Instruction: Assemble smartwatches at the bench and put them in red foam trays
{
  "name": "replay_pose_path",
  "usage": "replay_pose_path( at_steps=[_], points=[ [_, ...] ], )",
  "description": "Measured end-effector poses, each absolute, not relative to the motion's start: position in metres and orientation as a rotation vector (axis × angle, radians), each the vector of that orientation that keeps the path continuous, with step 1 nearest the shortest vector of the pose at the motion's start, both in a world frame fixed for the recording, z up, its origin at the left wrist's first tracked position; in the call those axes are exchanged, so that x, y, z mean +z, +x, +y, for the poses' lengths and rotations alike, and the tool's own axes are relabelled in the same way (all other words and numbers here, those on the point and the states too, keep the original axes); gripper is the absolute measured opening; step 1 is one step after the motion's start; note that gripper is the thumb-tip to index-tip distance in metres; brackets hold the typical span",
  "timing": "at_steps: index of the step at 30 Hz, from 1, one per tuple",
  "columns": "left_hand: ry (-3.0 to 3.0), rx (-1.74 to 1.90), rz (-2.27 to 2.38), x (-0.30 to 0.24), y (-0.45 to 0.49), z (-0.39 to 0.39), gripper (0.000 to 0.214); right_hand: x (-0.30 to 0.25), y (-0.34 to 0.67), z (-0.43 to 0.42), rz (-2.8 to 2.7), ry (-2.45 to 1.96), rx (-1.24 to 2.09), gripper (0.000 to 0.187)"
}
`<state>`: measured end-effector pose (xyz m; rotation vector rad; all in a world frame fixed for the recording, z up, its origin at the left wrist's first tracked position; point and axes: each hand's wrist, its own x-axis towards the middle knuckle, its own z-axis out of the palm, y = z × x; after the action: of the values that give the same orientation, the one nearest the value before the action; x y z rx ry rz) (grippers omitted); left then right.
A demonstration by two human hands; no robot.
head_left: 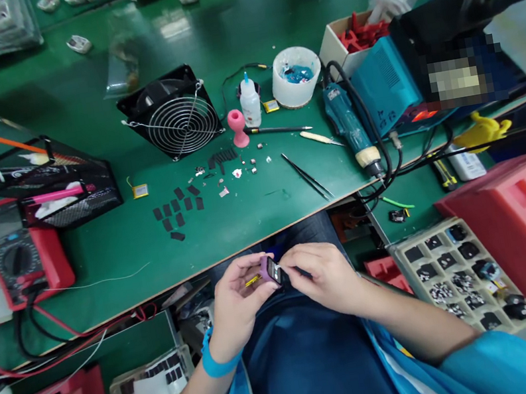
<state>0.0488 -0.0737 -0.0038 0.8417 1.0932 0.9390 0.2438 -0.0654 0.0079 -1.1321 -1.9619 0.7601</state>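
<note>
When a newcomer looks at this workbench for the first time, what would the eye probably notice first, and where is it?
Probably the black fan, left of centre on the green bench, and the red multimeter at the left. Next, the eye may drop to the front of the bench, where the left hand holds a small purple device and the right hand is close against it.

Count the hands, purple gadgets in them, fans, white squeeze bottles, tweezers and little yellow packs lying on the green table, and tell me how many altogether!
Hands: 2
Purple gadget: 1
Fan: 1
White squeeze bottle: 1
Tweezers: 1 pair
Little yellow packs: 2
Total: 8
</note>
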Motion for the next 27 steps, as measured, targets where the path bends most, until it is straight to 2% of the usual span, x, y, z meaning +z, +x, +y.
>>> replay_pose_path(
  at_steps=[13, 19, 24, 27],
  points=[
    [0.64, 1.002, 1.045, 0.0, 0.046, -0.068, 0.041, 0.012, 0.248, -0.055, -1.768, -1.148, 1.01, 0.016],
    [0.863, 1.094, 1.077, 0.01, 0.025, -0.038, 0.04, 0.004, 0.242, 0.021, -2.015, -1.294, 0.602, 0.017],
    [1.707, 0.947, 1.312, 0.014, 0.005, -0.003, 0.031, 0.008, 0.216, 0.078, -2.272, -1.586, 0.277, 0.019],
    [2.068, 0.809, 1.383, 0.012, 0.002, 0.004, 0.033, 0.01, 0.204, 0.088, -2.43, -1.586, 0.14, 0.021]
  ],
)
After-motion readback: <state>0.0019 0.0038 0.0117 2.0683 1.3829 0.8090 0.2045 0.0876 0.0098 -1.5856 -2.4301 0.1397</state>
